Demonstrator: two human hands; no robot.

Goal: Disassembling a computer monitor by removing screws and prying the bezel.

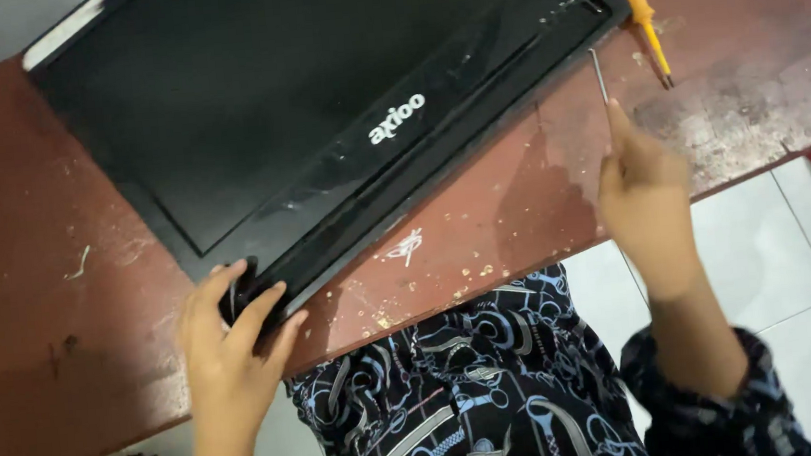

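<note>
At the left of the reddish-brown table, scuffed and dotted with pale crumbs and flecks, the person's left hand clamps the near corner of a black laptop screen panel, fingers curled together over the hinge end, thumb side against the edge. The panel lies flat and skewed across the table, its long bezel running up toward the far right corner, and a glossy sheen along the lower bezel suggests film or a loosened strip, though I cannot tell which. Further right, the right hand hovers over the table edge, fingers pinched closed around a thin metal tool whose shaft points up toward the panel's right end; tip and bezel appear just apart. Beyond it, an orange-handled screwdriver lies on the table, untouched. Below, a patterned dark garment and white floor tiles show. Risks, in my judgement: the thin tool could slip off the bezel and scratch the screen face; the corner grip, being at one end only, could let the panel pivot on the gritty surface; debris under the panel could mark it; the screwdriver lies near the edge and could roll off.
</note>
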